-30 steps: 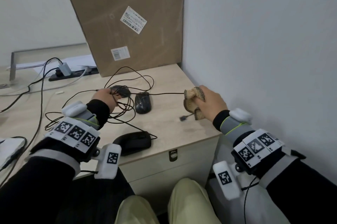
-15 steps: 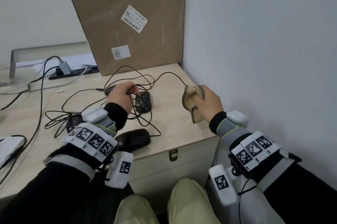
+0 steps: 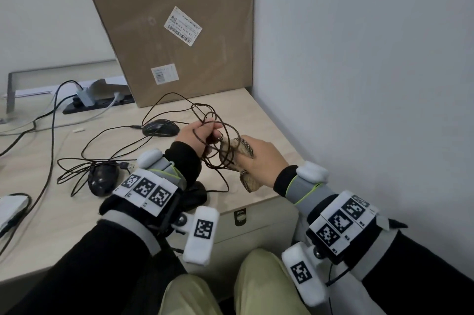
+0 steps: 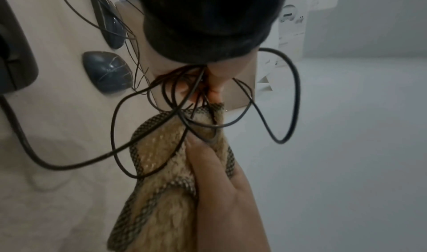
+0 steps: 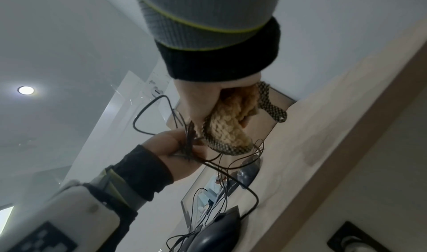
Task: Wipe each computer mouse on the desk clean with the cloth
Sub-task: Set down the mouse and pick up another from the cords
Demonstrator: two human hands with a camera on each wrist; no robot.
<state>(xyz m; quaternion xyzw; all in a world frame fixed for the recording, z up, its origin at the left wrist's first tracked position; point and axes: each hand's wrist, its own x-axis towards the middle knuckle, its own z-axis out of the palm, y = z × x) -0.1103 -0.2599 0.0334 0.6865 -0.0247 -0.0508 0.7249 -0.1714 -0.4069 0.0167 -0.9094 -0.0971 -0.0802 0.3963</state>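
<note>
Tan cloth [image 3: 237,154] with black-checked border; black mice [image 3: 160,128]; brown cardboard [image 3: 177,30].

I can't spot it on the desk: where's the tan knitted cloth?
The tan knitted cloth is off the desk, gripped in the right hand, right beside the left hand holding coiled cable.

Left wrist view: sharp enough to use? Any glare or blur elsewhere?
Left wrist view: dim and soft, though the tan knitted cloth and looped dark mouse cable stay readable. Right wrist view: round ceiling light glares, foreground black mouse blurred. Head view: evenly lit, wide-angle bending at the brown cardboard box.
</note>
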